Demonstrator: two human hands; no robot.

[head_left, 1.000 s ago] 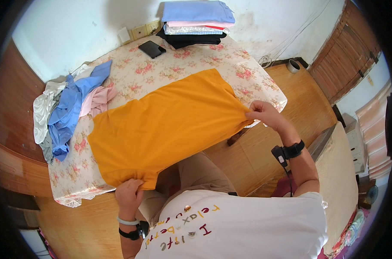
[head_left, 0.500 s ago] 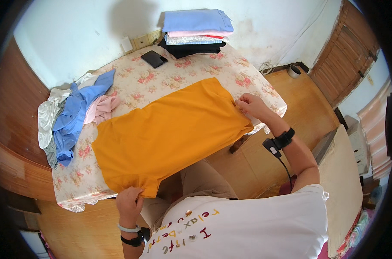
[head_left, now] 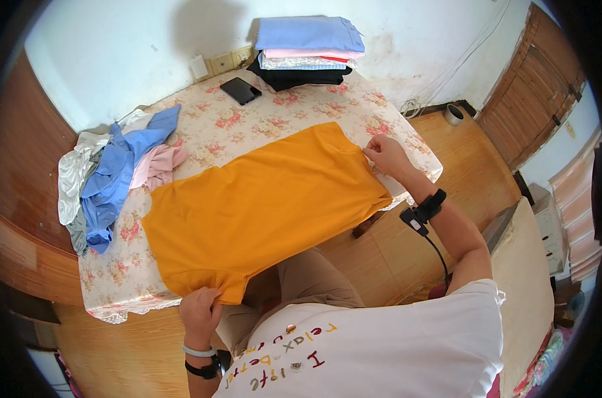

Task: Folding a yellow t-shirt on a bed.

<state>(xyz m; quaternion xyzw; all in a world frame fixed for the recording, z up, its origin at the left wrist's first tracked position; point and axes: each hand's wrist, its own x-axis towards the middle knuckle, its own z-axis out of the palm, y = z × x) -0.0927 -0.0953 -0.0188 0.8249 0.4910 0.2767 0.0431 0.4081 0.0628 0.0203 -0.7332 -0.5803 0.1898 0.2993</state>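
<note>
Where the orange shirt (head_left: pixel 261 205) hung partly off the near edge a second ago, it now lies flatter on the flowered surface (head_left: pixel 248 123); left hand (head_left: pixel 200 313) fingers pinch its hem, right hand (head_left: pixel 384 155) fingers pinch its far corner.

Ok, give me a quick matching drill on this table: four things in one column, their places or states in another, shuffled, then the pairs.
Things:
1. orange shirt
2. phone
3. folded stack
4. loose clothes

Places or states:
A. heaped at the table's left edge
B. piled neatly at the far edge by the wall
C. spread flat, gripped at two ends by the left hand and right hand
D. lying dark and flat on the floral cloth, just left of the stack

Pairs: 1-C, 2-D, 3-B, 4-A
</note>
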